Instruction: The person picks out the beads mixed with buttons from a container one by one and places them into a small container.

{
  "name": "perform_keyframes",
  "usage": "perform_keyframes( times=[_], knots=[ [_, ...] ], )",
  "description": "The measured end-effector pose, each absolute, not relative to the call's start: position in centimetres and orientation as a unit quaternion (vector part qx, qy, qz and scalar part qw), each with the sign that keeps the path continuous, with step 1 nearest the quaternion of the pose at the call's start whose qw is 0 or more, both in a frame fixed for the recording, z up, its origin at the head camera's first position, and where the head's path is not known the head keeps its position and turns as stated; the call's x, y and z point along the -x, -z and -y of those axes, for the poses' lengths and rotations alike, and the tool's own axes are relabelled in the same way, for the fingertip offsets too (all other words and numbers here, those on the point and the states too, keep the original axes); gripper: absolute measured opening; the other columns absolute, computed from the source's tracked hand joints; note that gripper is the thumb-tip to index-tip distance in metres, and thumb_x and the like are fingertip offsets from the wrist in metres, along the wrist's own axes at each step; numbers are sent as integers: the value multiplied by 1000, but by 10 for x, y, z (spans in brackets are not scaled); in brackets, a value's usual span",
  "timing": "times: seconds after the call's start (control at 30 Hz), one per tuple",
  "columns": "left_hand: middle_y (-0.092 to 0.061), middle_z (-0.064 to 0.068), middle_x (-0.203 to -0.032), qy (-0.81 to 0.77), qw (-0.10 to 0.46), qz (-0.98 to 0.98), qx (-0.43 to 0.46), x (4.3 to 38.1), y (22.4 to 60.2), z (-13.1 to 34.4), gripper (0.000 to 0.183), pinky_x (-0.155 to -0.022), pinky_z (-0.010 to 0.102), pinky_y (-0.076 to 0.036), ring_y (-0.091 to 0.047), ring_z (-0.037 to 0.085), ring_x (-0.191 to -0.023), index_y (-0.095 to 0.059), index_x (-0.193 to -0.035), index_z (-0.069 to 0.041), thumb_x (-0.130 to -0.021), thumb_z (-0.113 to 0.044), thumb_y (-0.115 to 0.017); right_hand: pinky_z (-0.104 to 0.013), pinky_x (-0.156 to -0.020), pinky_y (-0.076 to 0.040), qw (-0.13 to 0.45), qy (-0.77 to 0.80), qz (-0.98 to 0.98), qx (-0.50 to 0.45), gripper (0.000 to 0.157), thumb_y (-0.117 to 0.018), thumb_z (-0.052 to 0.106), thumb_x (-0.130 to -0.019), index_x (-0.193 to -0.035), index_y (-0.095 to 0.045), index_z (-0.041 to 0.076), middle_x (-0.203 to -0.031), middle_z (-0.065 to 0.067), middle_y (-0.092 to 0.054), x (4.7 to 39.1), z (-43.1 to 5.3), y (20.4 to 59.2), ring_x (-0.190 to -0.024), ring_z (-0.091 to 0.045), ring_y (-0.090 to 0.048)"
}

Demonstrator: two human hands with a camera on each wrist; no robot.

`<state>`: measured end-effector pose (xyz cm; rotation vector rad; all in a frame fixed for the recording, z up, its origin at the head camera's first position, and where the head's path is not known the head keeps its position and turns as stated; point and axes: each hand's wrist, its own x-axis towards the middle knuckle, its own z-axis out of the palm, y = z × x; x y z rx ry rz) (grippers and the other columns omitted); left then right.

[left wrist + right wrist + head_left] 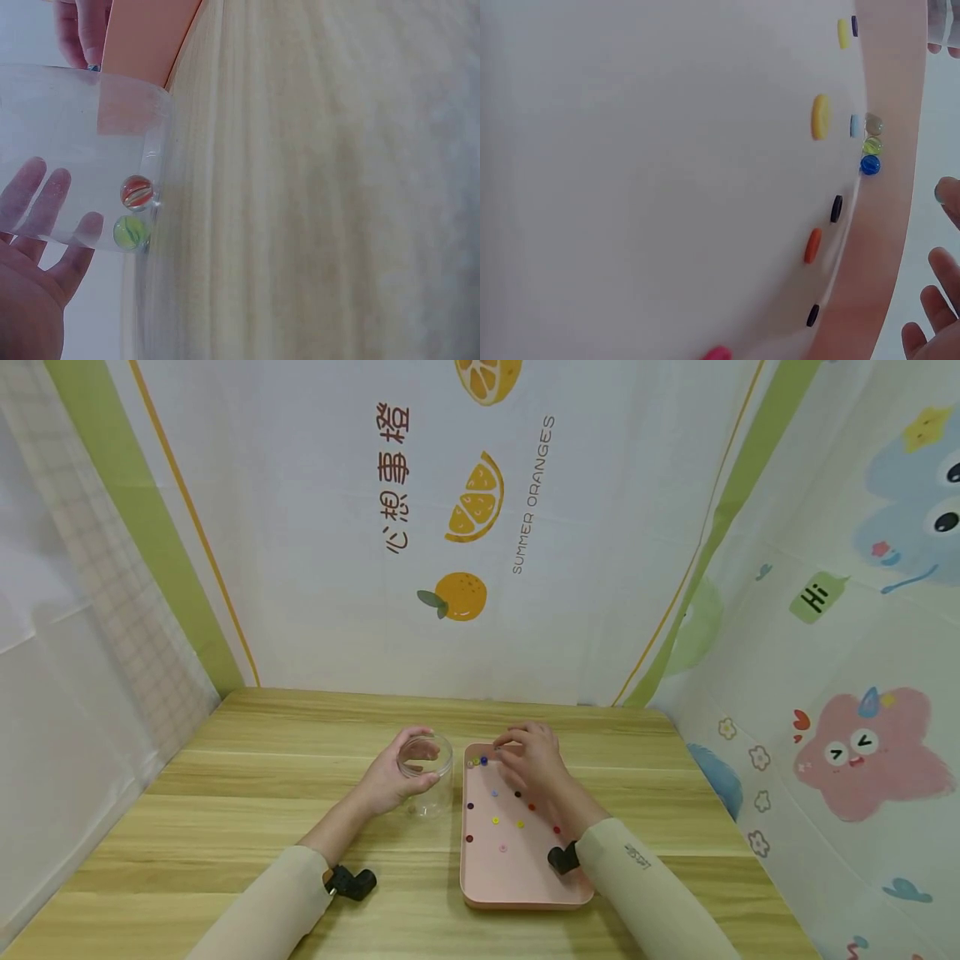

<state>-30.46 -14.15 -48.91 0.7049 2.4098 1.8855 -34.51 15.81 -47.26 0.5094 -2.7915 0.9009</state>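
Head view: printed cloth (322, 627) hangs beyond both hands; wood-grain table (247, 785) extends beneath them; pink tray (517, 881) sits on the table, below the right hand (534, 758) and to the right of the left hand (384, 783). The left hand grips the clear jar (432, 795), fingers and thumb curved round its wall; the right hand is positioned over the far end of the tray, fingertips drawn narrow on a small bluish piece (939, 193), largely covered by them. The jar stands upright, mouth uppermost, just left of the tray; whether its base touches the table cannot be determined. Buttons of several colours, including a pink button (502, 848), lie scattered in the tray, left of the right wrist; blue marble (870, 165), yellow-green marble (873, 146) and pale marble (874, 124) lie side by side, just left of the right fingertips; orange-striped marble (136, 192) and green marble (130, 232) lie in the jar's bottom, near the left fingertips.
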Motion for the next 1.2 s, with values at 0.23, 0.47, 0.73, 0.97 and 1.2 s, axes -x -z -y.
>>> perform_keyframes(
  times=[0.23,0.47,0.73,0.97,1.2],
  knots=[
    [-65,26,-144,-598,0,-770,-222,305,489,141,70,-98,35,-58,-62,50,-133,-46,-156,-11,-96,-8,-82,-70,-124,-33,53,-417,895,-153,14,-78,23,-104,-115,-84,16,-150,-17,-63,348,-160,473,-149,-42,-43],
    [-64,27,-143,-597,-4,-769,-230,307,491,142,69,-95,30,-59,-63,47,-133,-45,-155,-7,-97,-7,-81,-60,-115,-53,37,-485,859,-158,16,-78,23,-104,-116,-83,13,-153,-19,-60,350,-161,471,-150,-40,-48],
    [-64,28,-143,-595,-5,-768,-234,306,491,142,67,-97,31,-58,-62,51,-133,-45,-155,-7,-97,-8,-80,-67,-120,-45,40,-510,843,-167,20,-77,27,-105,-119,-82,13,-153,-13,-63,348,-158,468,-151,-37,-49],
    [-63,30,-144,-599,0,-767,-231,306,491,142,69,-96,30,-59,-61,52,-134,-44,-156,-7,-97,-6,-80,-65,-128,-32,44,-527,832,-167,29,-77,31,-105,-125,-80,11,-148,-9,-67,345,-150,462,-148,-32,-53],
    [-63,30,-145,-604,5,-764,-227,305,489,140,69,-97,28,-58,-61,49,-135,-45,-155,-10,-97,-6,-81,-65,-129,-31,25,-564,808,-171,29,-78,34,-104,-125,-79,14,-148,-5,-66,336,-140,449,-149,-30,-52]
  ],
)
